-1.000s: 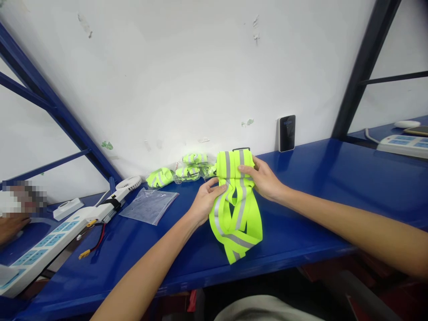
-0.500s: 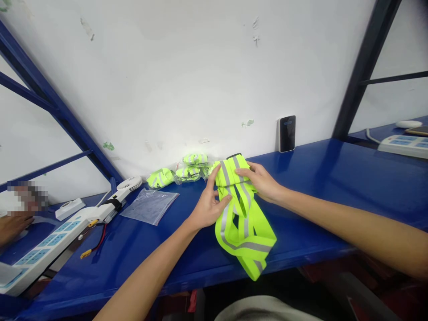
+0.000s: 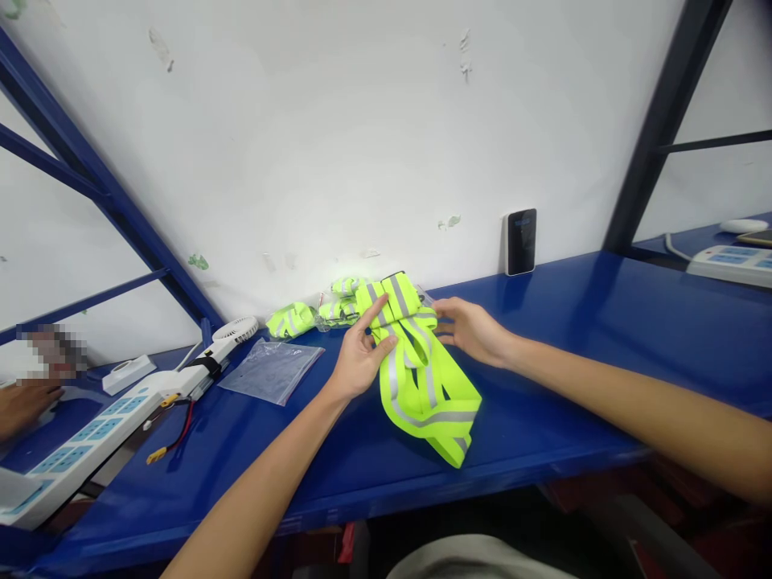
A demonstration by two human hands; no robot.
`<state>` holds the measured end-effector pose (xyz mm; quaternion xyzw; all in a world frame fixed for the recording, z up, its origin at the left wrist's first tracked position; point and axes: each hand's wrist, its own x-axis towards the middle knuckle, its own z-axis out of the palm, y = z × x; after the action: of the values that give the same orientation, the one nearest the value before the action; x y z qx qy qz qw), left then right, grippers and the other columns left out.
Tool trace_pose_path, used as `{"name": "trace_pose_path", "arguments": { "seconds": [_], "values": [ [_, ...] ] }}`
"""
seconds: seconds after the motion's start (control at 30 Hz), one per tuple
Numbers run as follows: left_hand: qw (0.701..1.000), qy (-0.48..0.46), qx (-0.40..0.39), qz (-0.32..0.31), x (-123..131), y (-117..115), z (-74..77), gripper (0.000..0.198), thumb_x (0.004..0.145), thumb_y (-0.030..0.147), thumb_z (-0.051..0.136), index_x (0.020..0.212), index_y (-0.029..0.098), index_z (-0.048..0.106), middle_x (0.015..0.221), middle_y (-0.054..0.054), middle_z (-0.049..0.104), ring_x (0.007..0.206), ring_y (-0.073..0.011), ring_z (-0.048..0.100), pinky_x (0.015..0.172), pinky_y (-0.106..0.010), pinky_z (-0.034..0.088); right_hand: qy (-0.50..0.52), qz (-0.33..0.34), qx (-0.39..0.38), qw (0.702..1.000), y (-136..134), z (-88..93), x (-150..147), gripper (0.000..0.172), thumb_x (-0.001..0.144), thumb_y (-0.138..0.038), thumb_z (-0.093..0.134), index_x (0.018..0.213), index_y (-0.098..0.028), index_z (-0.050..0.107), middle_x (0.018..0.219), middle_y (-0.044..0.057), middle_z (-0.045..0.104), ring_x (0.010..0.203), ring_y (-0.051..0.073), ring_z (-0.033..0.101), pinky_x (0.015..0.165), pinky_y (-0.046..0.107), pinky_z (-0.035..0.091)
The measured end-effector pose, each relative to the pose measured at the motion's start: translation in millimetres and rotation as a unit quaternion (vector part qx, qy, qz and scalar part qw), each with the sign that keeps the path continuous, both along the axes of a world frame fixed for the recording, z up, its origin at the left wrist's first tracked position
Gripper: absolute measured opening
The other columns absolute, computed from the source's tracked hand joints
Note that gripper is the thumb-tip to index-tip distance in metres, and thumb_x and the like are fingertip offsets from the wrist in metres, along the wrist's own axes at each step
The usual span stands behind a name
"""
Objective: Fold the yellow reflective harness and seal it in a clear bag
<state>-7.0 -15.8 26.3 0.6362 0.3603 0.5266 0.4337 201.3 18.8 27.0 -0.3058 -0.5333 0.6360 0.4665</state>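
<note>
Vest [image 3: 422,378], yellow-green with grey reflective bands, lies across the blue bench [image 3: 572,346] in front of the person, its upper folded end raised toward the wall and its lower loops spread flat toward the front edge. Left hand [image 3: 359,358] grips the upper left part of the folded end: the thumb presses on the front face of the fabric, the forefinger stands up along its left side, and the remaining fingers are tucked behind, closed on the cloth. Right hand [image 3: 474,330] sits at the right side of the same folded end; its fingers [image 3: 443,310] are partly open and extended, their tips touching the fabric edge, and a firm grasp cannot be confirmed.

Folded vests [image 3: 319,312] in clear wrap lie against the wall, just behind and left of the held end. Clear bag [image 3: 271,370] lies flat on the bench, left of the left hand. Small fan [image 3: 232,330] and a power strip [image 3: 78,450] lie further left. Black device [image 3: 520,241] leans upright against the wall, right of the vest. Another person's hand [image 3: 21,402] shows at the far left edge.
</note>
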Motion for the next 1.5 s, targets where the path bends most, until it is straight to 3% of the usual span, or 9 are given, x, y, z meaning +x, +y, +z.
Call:
{"name": "trace_pose_path", "arguments": {
  "seconds": [0.2, 0.37, 0.6, 0.9, 1.0, 1.1, 1.23, 1.4, 1.5],
  "values": [
    [0.999, -0.010, 0.039, -0.013, -3, 2, 1.6, 0.072, 0.075, 0.035, 0.075, 0.141, 0.027, 0.047, 0.151, -0.007, 0.041, 0.127, -0.0304, 0.051, 0.098, -0.036, 0.049, -0.022, -0.008, 0.049, 0.999, 1, 1.9, 3, 0.010, 0.077, -0.030, 0.066, 0.078, -0.020, 0.068, 0.097, 0.006, 0.071, 0.096, 0.024, 0.064, 0.084, 0.039, 0.049],
    [0.998, 0.015, 0.057, 0.016, -2, 1, 5.0, 0.070, 0.073, 0.033, 0.077, 0.138, 0.026, 0.051, 0.149, -0.007, 0.044, 0.127, -0.0323, 0.050, 0.097, -0.037, 0.050, -0.043, -0.036, 0.080, 0.995, 5, 6.2, 9, 0.015, 0.070, -0.029, 0.076, 0.071, -0.019, 0.065, 0.077, 0.000, 0.067, 0.076, 0.017, 0.062, 0.073, 0.032, 0.048],
    [0.992, 0.075, 0.094, 0.031, -8, 4, 6.9, 0.069, 0.079, 0.035, 0.071, 0.142, 0.022, 0.046, 0.134, -0.011, 0.059, 0.119, -0.0309, 0.057, 0.090, -0.039, 0.054, -0.027, 0.009, -0.014, 0.999, -4, 12.4, 4, 0.024, 0.071, -0.032, 0.080, 0.080, -0.018, 0.061, 0.073, -0.001, 0.069, 0.060, 0.012, 0.063, 0.054, 0.024, 0.049],
    [0.987, 0.095, 0.120, 0.044, -6, 4, 1.3, 0.060, 0.083, 0.031, 0.067, 0.139, 0.025, 0.049, 0.113, -0.008, 0.069, 0.115, -0.0277, 0.059, 0.091, -0.038, 0.052, -0.013, 0.077, -0.073, 0.994, -3, 20.3, 13, 0.020, 0.067, -0.022, 0.082, 0.081, -0.015, 0.070, 0.080, 0.004, 0.071, 0.070, 0.015, 0.067, 0.065, 0.027, 0.053],
    [0.990, 0.098, 0.091, 0.036, -3, 1, 0.5, 0.062, 0.083, 0.032, 0.066, 0.141, 0.025, 0.047, 0.104, -0.008, 0.072, 0.093, -0.0243, 0.067, 0.075, -0.033, 0.056, -0.037, 0.047, -0.008, 0.998, -2, 12.4, 8, 0.018, 0.066, -0.025, 0.083, 0.077, -0.015, 0.072, 0.081, 0.002, 0.068, 0.075, 0.013, 0.063, 0.070, 0.026, 0.049],
    [0.994, 0.089, 0.061, 0.021, 0, -2, 1.5, 0.065, 0.082, 0.032, 0.068, 0.143, 0.026, 0.044, 0.118, -0.008, 0.068, 0.081, -0.0212, 0.067, 0.064, -0.029, 0.056, -0.049, 0.007, 0.086, 0.995, -1, 2.1, 1, 0.017, 0.065, -0.026, 0.084, 0.071, -0.017, 0.071, 0.078, -0.002, 0.064, 0.077, 0.012, 0.058, 0.072, 0.025, 0.044],
    [0.998, 0.031, 0.060, -0.016, 2, -2, 0.9, 0.068, 0.081, 0.030, 0.070, 0.143, 0.027, 0.043, 0.144, -0.007, 0.049, 0.105, -0.0256, 0.065, 0.079, -0.031, 0.057, 0.016, -0.013, 0.070, 0.997, -2, -3.5, -5, 0.023, 0.065, -0.028, 0.084, 0.074, -0.018, 0.066, 0.074, -0.004, 0.063, 0.070, 0.012, 0.059, 0.068, 0.026, 0.045],
    [0.997, 0.020, 0.071, -0.039, 3, 0, -3.7, 0.064, 0.084, 0.031, 0.066, 0.144, 0.025, 0.043, 0.147, -0.007, 0.046, 0.128, -0.0290, 0.051, 0.100, -0.039, 0.049, 0.054, -0.011, 0.016, 0.998, -5, -0.7, -6, 0.040, 0.063, -0.023, 0.084, 0.096, -0.021, 0.062, 0.079, -0.001, 0.070, 0.071, 0.016, 0.067, 0.068, 0.031, 0.053],
    [0.994, 0.063, 0.089, -0.023, 2, 0, -4.7, 0.059, 0.085, 0.032, 0.065, 0.141, 0.025, 0.047, 0.146, -0.007, 0.047, 0.132, -0.0289, 0.047, 0.107, -0.041, 0.043, 0.026, 0.043, 0.019, 0.999, -8, 0.0, -7, 0.035, 0.071, -0.022, 0.079, 0.102, -0.017, 0.065, 0.090, 0.005, 0.073, 0.083, 0.020, 0.070, 0.080, 0.034, 0.055]
  ]
}}
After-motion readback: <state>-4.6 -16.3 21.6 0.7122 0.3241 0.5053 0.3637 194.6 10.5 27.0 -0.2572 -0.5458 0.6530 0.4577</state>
